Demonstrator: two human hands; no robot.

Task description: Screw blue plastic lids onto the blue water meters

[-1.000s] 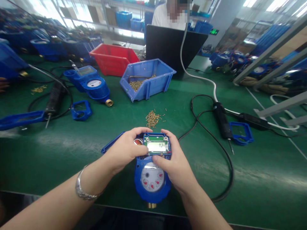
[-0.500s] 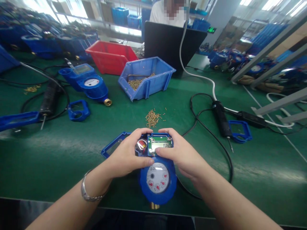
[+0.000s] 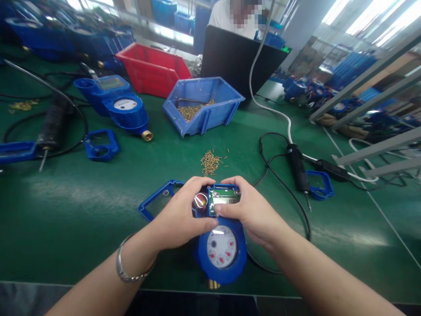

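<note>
A blue water meter point(image 3: 241, 254) with a round white dial stands near the bench's front edge, its brass fitting towards me. Its upper housing is uncovered, showing a green circuit board point(image 3: 226, 193) with a small LCD and a round compartment with wires. My left hand point(image 3: 187, 210) grips the housing's left side, thumb above the dial. On the right side, my right hand point(image 3: 250, 210) is closed round the housing, its thumb on the lower left of the display. A blue cover frame point(image 3: 148, 205) lies partly behind my left hand. Some fingertips are hidden behind the housing.
Brass screws point(image 3: 209, 163) lie loose beyond the meter. Behind them stand a blue bin point(image 3: 217, 105) of screws and a red bin point(image 3: 154, 72). Electric screwdrivers point(image 3: 297, 169) with cables lie at both sides. Another meter point(image 3: 126, 109) sits left; a person point(image 3: 219, 17) is opposite.
The camera view has shifted slightly. Both hands keep their grip on the water meter, and the display is seen at a slightly different angle.
</note>
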